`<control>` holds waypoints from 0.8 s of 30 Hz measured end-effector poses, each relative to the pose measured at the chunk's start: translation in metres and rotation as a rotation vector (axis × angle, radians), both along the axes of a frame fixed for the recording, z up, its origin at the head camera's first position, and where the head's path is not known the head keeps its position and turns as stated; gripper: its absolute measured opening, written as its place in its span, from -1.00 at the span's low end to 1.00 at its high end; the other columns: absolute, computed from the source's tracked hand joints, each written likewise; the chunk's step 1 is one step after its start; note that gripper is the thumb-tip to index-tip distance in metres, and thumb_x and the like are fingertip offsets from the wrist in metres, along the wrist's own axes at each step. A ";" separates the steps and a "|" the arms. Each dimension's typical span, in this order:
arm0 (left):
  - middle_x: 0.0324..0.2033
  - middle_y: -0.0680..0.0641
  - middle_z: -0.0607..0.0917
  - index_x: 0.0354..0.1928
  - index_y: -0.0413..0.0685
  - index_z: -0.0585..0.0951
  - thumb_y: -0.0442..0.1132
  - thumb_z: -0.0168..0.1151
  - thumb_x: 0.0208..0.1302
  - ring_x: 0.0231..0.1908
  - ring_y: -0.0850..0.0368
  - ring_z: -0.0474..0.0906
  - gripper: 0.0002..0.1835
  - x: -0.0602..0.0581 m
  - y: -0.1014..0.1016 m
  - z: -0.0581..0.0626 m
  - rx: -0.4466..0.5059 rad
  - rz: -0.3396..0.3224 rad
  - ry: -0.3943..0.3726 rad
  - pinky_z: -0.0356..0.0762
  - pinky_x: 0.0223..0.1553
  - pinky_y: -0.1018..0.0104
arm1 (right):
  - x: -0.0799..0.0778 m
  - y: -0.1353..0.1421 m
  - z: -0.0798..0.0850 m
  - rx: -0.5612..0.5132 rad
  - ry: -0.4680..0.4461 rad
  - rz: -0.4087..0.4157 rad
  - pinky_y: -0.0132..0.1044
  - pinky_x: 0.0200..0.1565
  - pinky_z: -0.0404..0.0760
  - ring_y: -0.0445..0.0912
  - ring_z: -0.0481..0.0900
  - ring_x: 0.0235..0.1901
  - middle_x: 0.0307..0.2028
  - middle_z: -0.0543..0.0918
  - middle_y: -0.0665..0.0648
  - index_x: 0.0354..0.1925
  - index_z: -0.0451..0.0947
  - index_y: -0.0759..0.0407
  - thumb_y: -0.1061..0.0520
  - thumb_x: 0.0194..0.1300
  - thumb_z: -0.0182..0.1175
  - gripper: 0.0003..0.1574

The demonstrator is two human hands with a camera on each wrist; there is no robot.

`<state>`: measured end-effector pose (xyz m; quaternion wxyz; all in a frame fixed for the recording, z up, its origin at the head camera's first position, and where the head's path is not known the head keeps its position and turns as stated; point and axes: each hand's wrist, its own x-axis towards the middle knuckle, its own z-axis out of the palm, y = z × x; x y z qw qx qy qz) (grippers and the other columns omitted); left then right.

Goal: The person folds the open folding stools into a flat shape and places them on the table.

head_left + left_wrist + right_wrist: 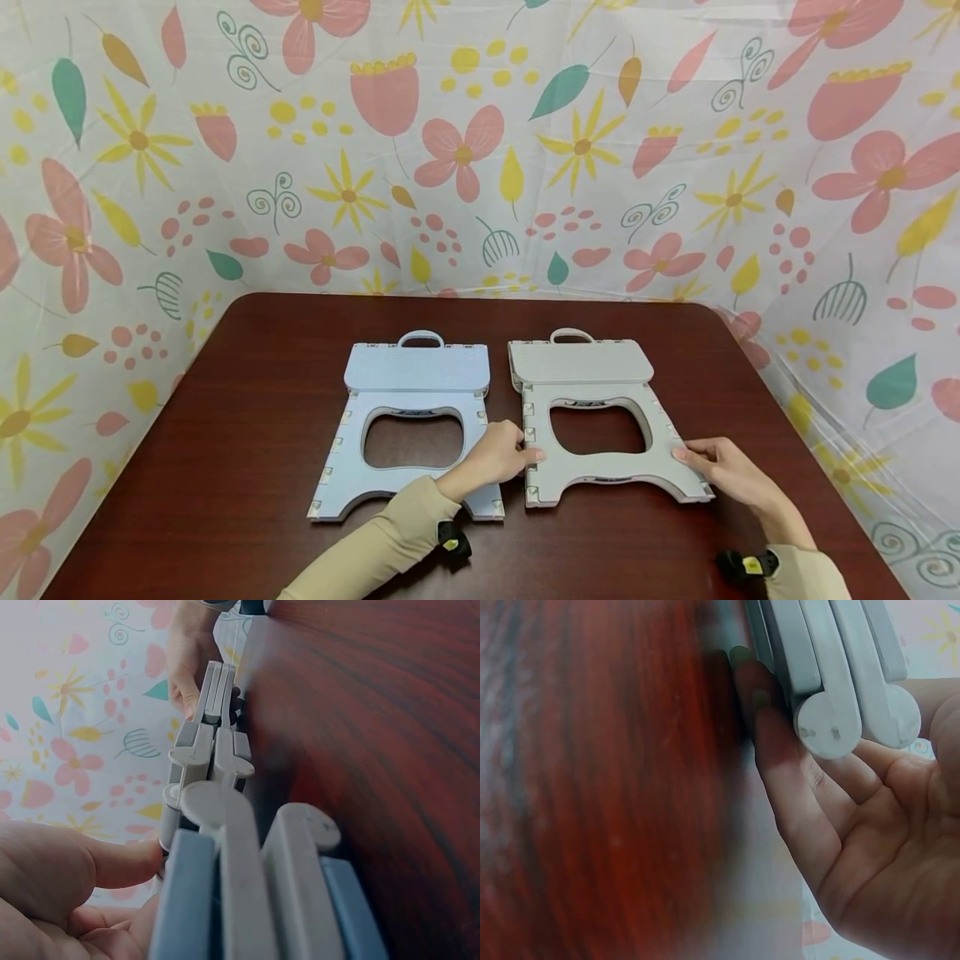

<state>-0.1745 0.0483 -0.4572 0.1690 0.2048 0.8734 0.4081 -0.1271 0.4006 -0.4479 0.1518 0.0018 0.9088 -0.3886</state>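
A grey-white folding step stool point(600, 462), folded flat, lies on the right with its carry handle point(572, 334) toward the wall. My left hand point(495, 454) grips its left edge, thumb on the top face. On the opposite edge, near the front leg, my right hand point(727, 473) holds it with the thumb above; in the right wrist view the fingers point(795, 795) reach under the stool's layered legs point(840, 697). Beside it on the left lies a matching light-blue folded stool point(416, 371), partly covered by my left hand and forearm. The left wrist view looks along the grey-white stool's hinged edge point(217, 802).
Both stools are on a dark red-brown wooden table point(262, 375) with rounded far corners. A white cloth point(465, 217) printed with flowers and leaves hangs behind the table and along its sides. Black straps with small devices point(453, 542) sit at the wrists.
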 end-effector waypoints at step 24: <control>-0.96 0.13 0.15 -0.89 0.10 0.12 -0.04 0.30 0.10 -0.89 0.29 0.07 -0.38 0.005 0.002 0.012 -0.080 0.046 0.069 -0.04 -0.78 0.50 | -0.002 0.002 0.001 0.085 0.019 -0.052 -0.35 -0.34 0.55 -0.30 0.60 -0.36 -0.11 0.63 0.34 -0.01 0.52 0.39 -0.08 0.26 0.13 -0.42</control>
